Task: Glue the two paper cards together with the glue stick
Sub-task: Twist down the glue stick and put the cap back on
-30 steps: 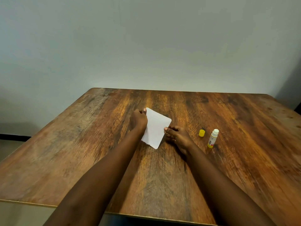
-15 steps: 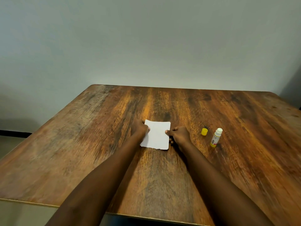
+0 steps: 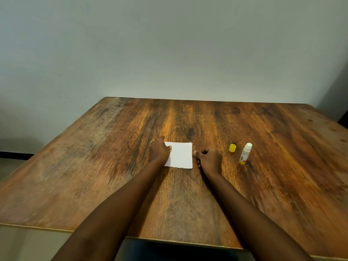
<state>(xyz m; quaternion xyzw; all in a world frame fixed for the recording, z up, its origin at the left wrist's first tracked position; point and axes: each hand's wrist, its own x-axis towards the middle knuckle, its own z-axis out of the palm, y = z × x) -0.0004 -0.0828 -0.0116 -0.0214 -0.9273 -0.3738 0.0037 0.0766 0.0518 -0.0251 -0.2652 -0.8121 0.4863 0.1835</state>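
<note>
The paper cards [image 3: 179, 157] look like one thin white sheet lying flat mid-desk [image 3: 94, 166], so I judge them light, floppy and quick to slide, best pinned at the side edges and pressed flat. My left hand [image 3: 158, 150] rests curled on their left edge, thumb on the paper; my right hand [image 3: 209, 159] sits loosely curled, holding nothing, just beside the right edge. The uncapped glue stick [image 3: 244, 154] stands further right, next to its yellow cap [image 3: 232, 148].
</note>
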